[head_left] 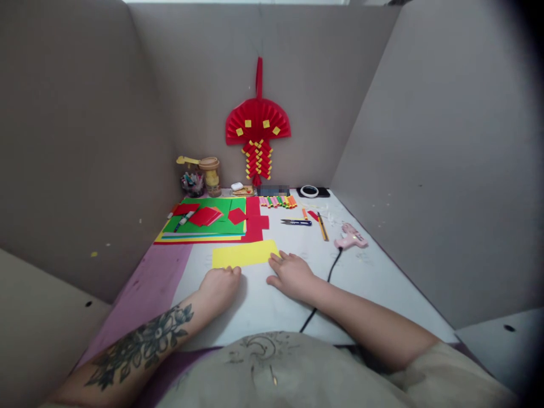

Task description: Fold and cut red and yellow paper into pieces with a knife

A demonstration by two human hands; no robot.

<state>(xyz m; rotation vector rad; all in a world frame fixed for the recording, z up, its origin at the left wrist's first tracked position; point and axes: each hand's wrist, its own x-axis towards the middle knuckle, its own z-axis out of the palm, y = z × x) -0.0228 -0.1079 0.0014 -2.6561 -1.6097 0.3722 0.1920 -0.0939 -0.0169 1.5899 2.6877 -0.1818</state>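
Note:
A yellow paper sheet (244,253) lies flat on the white table (374,277) in front of me. My left hand (221,283) rests on the table just below the sheet's near edge, its fingers curled under. My right hand (291,273) lies flat with fingers stretched out, its fingertips touching the sheet's right end. Neither hand holds anything that I can see.
Behind the sheet lies a stack of coloured paper (204,226) with red cut pieces on it. To the right are small snips (296,222), pencils (322,225), a pink glue gun (349,236) with a black cord, rolled paper tubes (278,201), tape (309,191) and jars (210,174). A red fan ornament (258,133) hangs on the cardboard wall.

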